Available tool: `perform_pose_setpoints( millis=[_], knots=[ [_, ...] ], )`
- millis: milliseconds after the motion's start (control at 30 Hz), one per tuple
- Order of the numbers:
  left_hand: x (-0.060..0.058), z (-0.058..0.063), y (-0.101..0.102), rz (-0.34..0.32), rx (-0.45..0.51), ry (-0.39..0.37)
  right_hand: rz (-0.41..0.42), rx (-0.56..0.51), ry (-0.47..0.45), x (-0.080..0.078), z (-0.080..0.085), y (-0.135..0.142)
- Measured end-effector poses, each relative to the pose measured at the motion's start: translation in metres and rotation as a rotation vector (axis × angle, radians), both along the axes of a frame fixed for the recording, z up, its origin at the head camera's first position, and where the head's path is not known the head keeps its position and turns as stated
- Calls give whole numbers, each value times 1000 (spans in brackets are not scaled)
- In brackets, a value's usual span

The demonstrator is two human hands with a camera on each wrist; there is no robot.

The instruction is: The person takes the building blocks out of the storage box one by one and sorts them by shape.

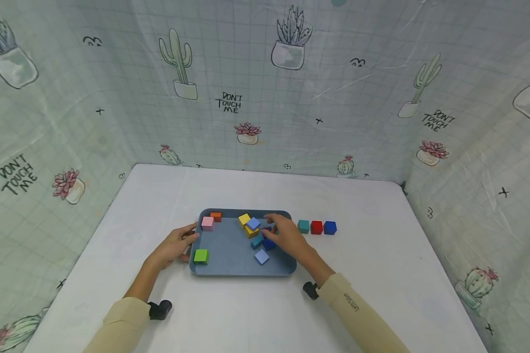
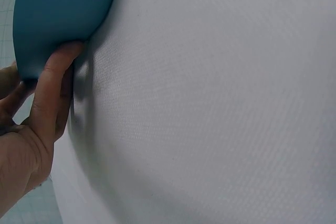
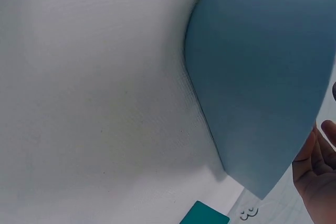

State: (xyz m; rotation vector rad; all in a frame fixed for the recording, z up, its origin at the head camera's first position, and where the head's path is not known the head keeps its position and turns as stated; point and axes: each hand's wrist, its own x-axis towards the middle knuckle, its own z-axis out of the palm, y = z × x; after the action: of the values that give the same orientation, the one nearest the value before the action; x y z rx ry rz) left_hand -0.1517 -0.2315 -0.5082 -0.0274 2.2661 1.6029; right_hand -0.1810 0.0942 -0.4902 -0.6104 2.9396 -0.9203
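Note:
My left hand (image 1: 175,246) grips the left rim of a blue-grey tray (image 1: 229,267); the left wrist view shows its fingers (image 2: 50,87) against the tray's outer wall. Above the tray's right side, my right hand (image 1: 287,236) reaches in with thumb and forefinger apart. Beneath and beside it lie a dark blue block (image 1: 269,243), a teal block (image 1: 257,241) and a light blue block (image 1: 261,257). Another light blue block (image 1: 253,224) rests against two yellow blocks (image 1: 244,219). In the right wrist view the tray wall hides part of the right hand (image 3: 317,174).
Also in the tray are a pink block (image 1: 207,223), an orange block (image 1: 216,216) and a green block (image 1: 200,256). Right of it, a teal cube (image 1: 303,226), a red cube (image 1: 316,227) and a blue cube (image 1: 330,228) form a row on the white table (image 1: 380,274).

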Motion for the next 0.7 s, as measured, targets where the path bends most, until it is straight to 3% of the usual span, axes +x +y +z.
perform_pose_setpoints(
  millis=[700],
  knots=[
    [-1,1,1,8,6,-28,-6,-1,-31,-8,0,-16]
  ],
)
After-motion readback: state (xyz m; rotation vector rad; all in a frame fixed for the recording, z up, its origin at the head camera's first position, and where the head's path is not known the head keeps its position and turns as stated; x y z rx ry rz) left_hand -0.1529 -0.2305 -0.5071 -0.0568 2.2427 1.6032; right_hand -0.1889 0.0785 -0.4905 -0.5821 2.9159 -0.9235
